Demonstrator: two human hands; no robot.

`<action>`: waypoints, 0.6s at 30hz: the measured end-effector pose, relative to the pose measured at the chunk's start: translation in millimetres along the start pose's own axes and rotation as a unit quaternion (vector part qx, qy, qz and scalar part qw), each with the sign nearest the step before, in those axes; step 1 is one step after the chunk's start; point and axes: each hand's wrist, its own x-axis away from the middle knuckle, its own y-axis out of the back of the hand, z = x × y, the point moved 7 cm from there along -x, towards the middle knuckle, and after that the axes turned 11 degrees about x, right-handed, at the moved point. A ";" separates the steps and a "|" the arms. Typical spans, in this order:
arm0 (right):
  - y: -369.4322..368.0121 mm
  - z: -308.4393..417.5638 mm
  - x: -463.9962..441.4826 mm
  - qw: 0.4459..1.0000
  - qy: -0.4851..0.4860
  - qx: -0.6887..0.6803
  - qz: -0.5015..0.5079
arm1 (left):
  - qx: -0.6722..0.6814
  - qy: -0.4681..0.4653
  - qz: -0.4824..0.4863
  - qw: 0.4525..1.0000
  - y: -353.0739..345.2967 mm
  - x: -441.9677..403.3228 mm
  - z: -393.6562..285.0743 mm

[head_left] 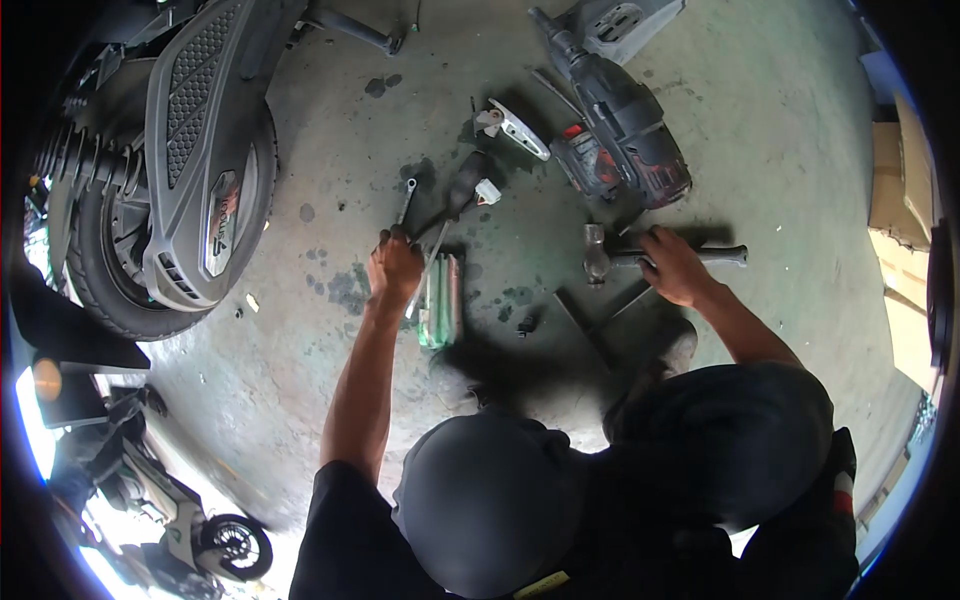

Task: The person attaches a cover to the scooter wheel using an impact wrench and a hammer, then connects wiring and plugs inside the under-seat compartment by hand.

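Observation:
My left hand is closed around a slim wrench, whose ring end sticks out beyond the fingers. Close by lie a dark-handled tool, a white connector and a thin pale rod. Green-and-red packaging is just right of that wrist. My right hand has curled fingers over the handle of a hammer. A T-handle wrench reaches toward the same hand from below. What those fingers grip is hidden.
A scooter's rear wheel stands at left, with another motorbike behind. Ahead lie a cordless impact wrench, a silver lever-like part and a grey plastic part. Cardboard boxes line the right side.

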 end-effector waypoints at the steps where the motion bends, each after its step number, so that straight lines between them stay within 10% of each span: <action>1: -2.4 6.9 0.0 1.000 0.022 0.015 -0.014 | -0.010 0.009 0.014 1.000 -0.1 5.0 2.1; 8: 25.6 43.7 -23.6 0.996 0.029 -0.080 0.030 | 0.088 0.000 -0.055 0.995 46.2 0.6 -9.6; 10: 27.3 65.6 -34.4 0.928 0.007 -0.309 0.210 | 0.100 -0.042 -0.074 0.991 79.8 -5.8 -43.3; 18: 196.7 160.0 -68.7 0.883 0.260 -0.380 0.094 | 0.032 -0.120 -0.102 0.987 178.2 -20.3 -156.6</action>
